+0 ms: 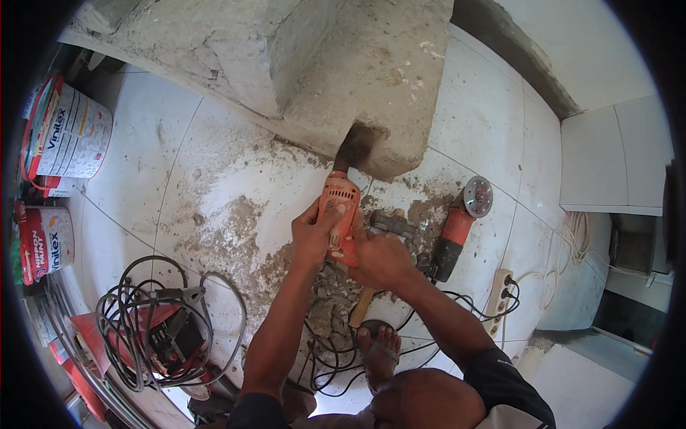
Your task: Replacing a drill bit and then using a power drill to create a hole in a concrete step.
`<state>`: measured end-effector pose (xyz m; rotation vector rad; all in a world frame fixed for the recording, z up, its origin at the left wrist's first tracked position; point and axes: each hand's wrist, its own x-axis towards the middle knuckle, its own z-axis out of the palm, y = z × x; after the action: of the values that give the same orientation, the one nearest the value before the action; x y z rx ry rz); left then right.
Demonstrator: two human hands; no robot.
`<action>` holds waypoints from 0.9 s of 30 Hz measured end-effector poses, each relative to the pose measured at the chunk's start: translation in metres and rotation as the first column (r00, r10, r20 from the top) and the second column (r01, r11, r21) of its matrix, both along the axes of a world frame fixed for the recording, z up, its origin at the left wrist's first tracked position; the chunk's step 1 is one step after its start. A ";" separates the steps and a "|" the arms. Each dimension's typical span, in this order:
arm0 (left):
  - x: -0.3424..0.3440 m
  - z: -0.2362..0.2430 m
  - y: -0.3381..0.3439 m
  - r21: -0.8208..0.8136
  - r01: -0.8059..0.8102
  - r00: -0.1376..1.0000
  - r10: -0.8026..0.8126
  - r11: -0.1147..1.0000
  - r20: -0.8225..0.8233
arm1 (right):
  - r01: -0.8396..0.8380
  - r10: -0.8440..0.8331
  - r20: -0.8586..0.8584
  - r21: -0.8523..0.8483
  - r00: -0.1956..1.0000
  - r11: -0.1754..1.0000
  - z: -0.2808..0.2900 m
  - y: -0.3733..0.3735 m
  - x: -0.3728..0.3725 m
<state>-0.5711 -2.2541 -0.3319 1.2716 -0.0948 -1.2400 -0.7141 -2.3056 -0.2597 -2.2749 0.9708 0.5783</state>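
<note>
Both of my hands are closed on an orange power drill (341,196) with a dark front end. My left hand (313,232) wraps its left side, thumb on top of the body. My right hand (384,259) grips the rear from the right. The front end points away from me into a square-edged hole (371,134) in the concrete block (389,68); its tip is hidden in shadow there. Below the drill, broken concrete chunks (330,311) lie beside a wooden handle (361,307). A dusty metal tool head (393,223) rests right of the drill.
An orange-and-black angle grinder (457,225) lies on the dusty white tiles, right of my hands. Farther right is a power strip (498,300) with plugged-in cords. Black cables (336,365) loop near my foot. At left are a coiled cable (143,322) and paint buckets (75,132).
</note>
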 end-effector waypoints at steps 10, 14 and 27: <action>-0.002 0.003 -0.004 -0.010 0.016 1.000 -0.016 1.000 -0.004 | -0.016 0.017 -0.036 0.023 0.999 1.000 0.010 -0.006 0.001; -0.002 0.000 -0.004 -0.014 0.017 1.000 -0.017 1.000 -0.021 | -0.027 0.027 -0.032 0.019 0.999 0.999 0.007 -0.007 0.000; -0.004 -0.007 -0.006 0.008 0.002 0.999 -0.001 1.000 -0.041 | -0.028 0.028 -0.004 0.012 1.000 1.000 0.010 -0.011 -0.001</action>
<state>-0.5751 -2.2605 -0.3387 1.2527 -0.0609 -1.2685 -0.7146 -2.3169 -0.2493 -2.2811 0.9364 0.5997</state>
